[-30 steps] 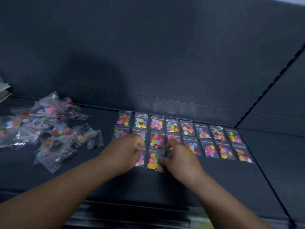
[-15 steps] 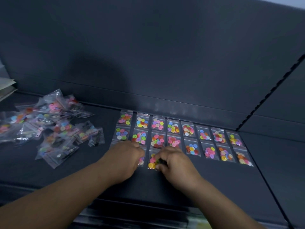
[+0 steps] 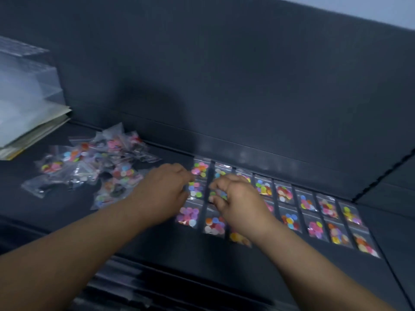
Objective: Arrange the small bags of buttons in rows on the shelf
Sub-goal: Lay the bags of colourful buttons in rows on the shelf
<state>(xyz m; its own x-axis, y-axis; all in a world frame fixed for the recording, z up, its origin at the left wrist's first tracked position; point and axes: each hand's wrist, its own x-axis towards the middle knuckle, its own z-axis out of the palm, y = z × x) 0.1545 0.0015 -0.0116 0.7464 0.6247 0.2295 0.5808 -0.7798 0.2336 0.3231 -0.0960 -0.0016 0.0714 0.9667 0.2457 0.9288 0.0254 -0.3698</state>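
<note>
Small clear bags of coloured buttons lie in rows (image 3: 314, 212) on the dark shelf (image 3: 280, 261), with a short third row (image 3: 214, 225) at the front left. A loose pile of bags (image 3: 96, 171) lies further left. My left hand (image 3: 161, 191) hovers over the left end of the rows, its bent fingertips at the first column; the blur hides its grip. My right hand (image 3: 238, 203) sits beside it, thumb and curled fingers pinching a bag (image 3: 216, 194) in the second row.
A stack of papers and clear sleeves (image 3: 29, 122) stands at the far left. The dark back wall (image 3: 247, 97) rises right behind the rows. A notched shelf joint (image 3: 381, 176) runs diagonally at the right. The ribbed front edge (image 3: 179, 281) lies below my arms.
Both hands have moved away from me, from the third row up to the first and second rows at the left end. The view has swung left and blurred.
</note>
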